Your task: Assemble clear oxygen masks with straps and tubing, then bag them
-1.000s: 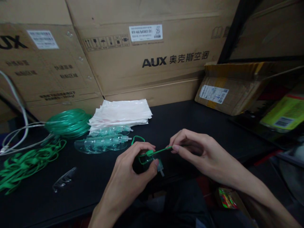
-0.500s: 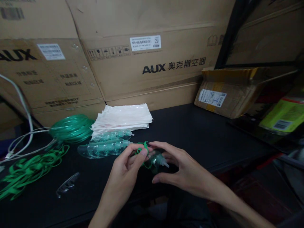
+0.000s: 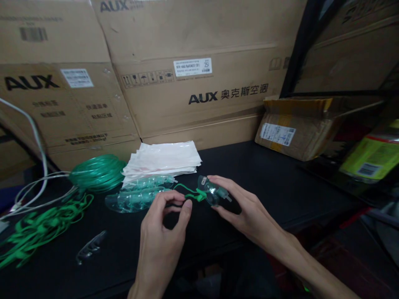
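Observation:
My right hand (image 3: 241, 205) holds a clear green-tinted mask (image 3: 213, 192) just above the black table (image 3: 271, 178), its fingers wrapped under it. A green elastic strap (image 3: 190, 193) runs from the mask leftward to my left hand (image 3: 165, 224), whose thumb and forefinger pinch the strap's end. Both hands are close together at the table's front middle. Right behind them lie two more clear masks (image 3: 140, 193) side by side.
A stack of white plastic bags (image 3: 163, 158) sits behind the masks. Coiled green tubing (image 3: 98, 172), a heap of green straps (image 3: 37, 226) and white cables (image 3: 34, 182) lie left. A clear plastic piece (image 3: 92, 247) rests near the front. Cardboard boxes (image 3: 199, 83) wall the back.
The hands have moved apart: the right one carried the mask right and up, and the strap now stretches between them. One second ago the left hand held the mask and the right pulled the strap.

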`<state>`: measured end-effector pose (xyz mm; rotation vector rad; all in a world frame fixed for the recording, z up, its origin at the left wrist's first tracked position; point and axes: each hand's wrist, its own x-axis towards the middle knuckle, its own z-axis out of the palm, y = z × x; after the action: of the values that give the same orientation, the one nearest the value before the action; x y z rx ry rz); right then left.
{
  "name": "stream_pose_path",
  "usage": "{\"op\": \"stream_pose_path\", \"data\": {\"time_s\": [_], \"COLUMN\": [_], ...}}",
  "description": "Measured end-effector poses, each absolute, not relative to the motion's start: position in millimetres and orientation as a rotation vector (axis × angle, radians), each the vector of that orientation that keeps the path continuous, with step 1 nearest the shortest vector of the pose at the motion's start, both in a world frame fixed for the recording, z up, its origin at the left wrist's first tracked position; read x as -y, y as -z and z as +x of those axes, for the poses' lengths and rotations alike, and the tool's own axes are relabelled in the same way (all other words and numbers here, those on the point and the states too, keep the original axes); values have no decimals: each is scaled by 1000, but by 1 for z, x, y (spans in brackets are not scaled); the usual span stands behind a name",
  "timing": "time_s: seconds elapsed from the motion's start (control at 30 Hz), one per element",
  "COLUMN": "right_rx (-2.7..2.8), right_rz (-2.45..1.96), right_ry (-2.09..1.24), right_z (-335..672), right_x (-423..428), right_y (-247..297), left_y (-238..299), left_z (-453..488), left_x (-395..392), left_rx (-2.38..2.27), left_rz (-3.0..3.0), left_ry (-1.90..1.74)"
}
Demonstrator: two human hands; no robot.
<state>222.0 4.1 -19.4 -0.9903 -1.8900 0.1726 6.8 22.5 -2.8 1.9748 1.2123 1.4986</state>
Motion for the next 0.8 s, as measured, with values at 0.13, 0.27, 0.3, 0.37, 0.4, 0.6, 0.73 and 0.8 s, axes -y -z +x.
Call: {"op": "stream_pose_path", "data": {"time_s": [0.13,0.27,0.3,0.37,0.4,0.6,0.73,0.8], "right_rx": [2012,1974,1938,1859,1822,1565,1561,1650], "right_rz": [-994,-989,-992,-1009,-1025,-1040,-965,-954], "right_ry": [-109,-120,-148,-234,-287,-855,-972,-927], "right_z": [221,217,216,214,213,206,201,201], "right_x": [0,3,4,4,4,7,5,4], "right_y": [17,14,13,11,10,6,8,8], "left_y": [2,4,5,6,7,8,3,2], "left_z": [10,9,8,6,6,7,10,9], "left_x": [-17,-19,-21,-25,-26,-26,-23,-24], "left_rx": [-1064,-1016,-1034,-1064,-1079,-1203,-1203,-1223], "left_rz": [2393,2435,2398,2325,2293,2064,1910,1823], "left_ry": [-1521,-1451,-1438,-1406,-1383,-1236,-1236,-1256]}}
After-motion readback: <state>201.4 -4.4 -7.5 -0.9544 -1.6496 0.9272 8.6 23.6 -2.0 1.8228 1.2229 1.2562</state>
